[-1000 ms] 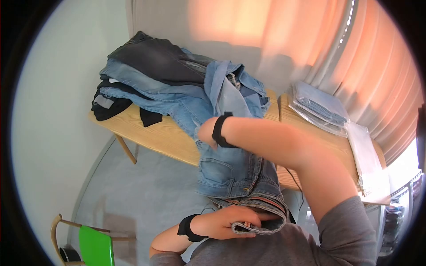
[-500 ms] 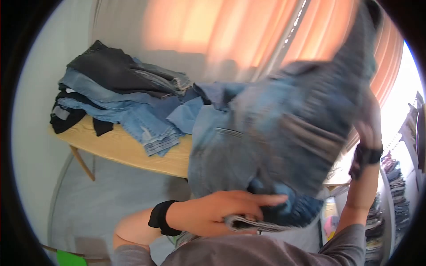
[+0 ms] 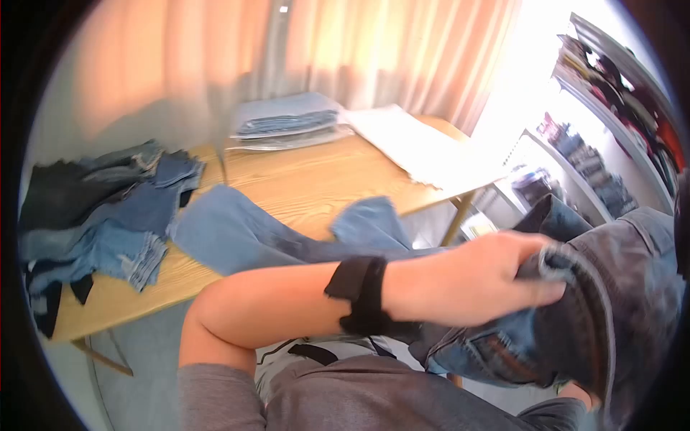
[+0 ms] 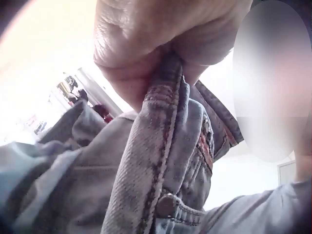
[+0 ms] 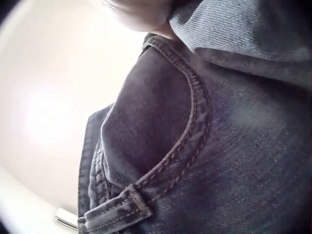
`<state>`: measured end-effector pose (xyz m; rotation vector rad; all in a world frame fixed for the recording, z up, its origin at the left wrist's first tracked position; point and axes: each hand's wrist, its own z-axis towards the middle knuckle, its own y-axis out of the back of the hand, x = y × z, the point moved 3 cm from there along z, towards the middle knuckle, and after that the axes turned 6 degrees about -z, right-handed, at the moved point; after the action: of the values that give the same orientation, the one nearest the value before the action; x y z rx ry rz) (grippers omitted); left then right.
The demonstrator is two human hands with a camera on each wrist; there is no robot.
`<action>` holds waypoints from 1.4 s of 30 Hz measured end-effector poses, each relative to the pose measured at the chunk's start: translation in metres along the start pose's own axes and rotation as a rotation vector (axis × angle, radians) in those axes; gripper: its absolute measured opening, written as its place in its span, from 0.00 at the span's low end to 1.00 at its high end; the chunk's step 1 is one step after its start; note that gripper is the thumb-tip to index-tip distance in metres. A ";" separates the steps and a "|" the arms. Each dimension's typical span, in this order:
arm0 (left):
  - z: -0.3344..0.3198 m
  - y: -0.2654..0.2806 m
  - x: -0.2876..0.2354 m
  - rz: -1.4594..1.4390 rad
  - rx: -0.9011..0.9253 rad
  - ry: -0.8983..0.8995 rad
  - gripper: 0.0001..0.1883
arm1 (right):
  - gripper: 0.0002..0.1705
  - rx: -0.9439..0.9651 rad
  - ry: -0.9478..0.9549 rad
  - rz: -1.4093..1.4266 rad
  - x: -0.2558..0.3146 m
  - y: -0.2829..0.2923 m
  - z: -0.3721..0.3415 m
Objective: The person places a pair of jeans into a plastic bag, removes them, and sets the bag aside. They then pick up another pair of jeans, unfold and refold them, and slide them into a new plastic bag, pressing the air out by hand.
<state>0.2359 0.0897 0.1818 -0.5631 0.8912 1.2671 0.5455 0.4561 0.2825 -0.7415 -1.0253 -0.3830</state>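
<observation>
Blue-grey jeans [image 3: 632, 280] are held up at the right of the head view, their legs trailing left over the table. My left hand [image 3: 467, 280] pinches the waistband between thumb and fingers. The left wrist view shows that hand [image 4: 161, 44] gripping the band above a metal button [image 4: 165, 205]. My right hand is mostly hidden behind the denim; only a bit of skin [image 3: 578, 395] shows low down. In the right wrist view, part of the right hand [image 5: 141, 12] holds the fabric at the top, beside a curved pocket edge [image 5: 187, 122].
A pile of dark and blue denim [image 3: 93, 208] lies at the left of the wooden table [image 3: 287, 179]. Bagged folded jeans [image 3: 287, 122] and a white sheet [image 3: 410, 140] are near the curtain [image 3: 402, 50]. Shelves of clothes [image 3: 596, 100] stand at the right.
The head view has turned right, bringing the shelves in. The jeans have come off the pile and moved right with both hands. The right hand, earlier seen above the jeans, is now mostly behind them.
</observation>
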 end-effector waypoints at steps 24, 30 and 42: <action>0.176 0.100 0.085 0.120 -0.475 0.087 0.15 | 0.10 -0.596 0.185 -0.679 -0.044 0.056 -0.165; 0.150 0.114 0.098 0.275 -0.434 0.100 0.15 | 0.37 -0.356 -0.159 -0.731 -0.116 0.070 -0.156; 0.103 0.131 0.092 0.351 -0.330 0.228 0.16 | 0.24 -0.379 -0.175 -0.206 -0.230 0.027 -0.162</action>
<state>0.1400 0.2546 0.1783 -0.8512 1.0062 1.7100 0.5529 0.3491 0.0211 -1.0252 -1.2153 -0.7129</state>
